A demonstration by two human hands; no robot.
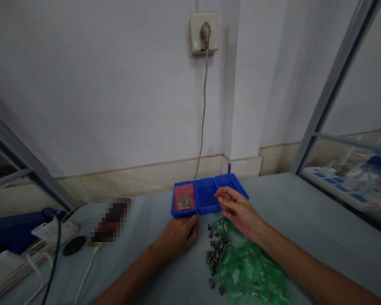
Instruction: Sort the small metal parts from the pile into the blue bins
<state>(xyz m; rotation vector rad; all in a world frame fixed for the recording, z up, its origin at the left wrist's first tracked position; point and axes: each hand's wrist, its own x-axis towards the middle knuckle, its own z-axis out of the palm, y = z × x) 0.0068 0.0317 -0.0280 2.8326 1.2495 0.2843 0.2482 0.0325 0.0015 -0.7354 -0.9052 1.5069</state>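
Observation:
My left hand [177,236] rests knuckles-up on the grey table [305,228], fingers curled under, just in front of the left blue bin [184,198], which holds a red-tinted bag of small parts. My right hand [239,212] hovers at the front rim of the middle blue bin [206,195], fingers pinched on something small I cannot make out. A third blue bin [233,183] stands on the right. Below my right hand lies a heap of green plastic pieces [250,271] with several small dark metal parts [216,250] on its left edge.
A power strip with cables [55,231] and a black round object [73,245] lie at the table's left. A blurred-out item [109,220] lies beside them. A cord [203,110] runs down the wall from a socket. A metal frame post [333,84] stands at the right.

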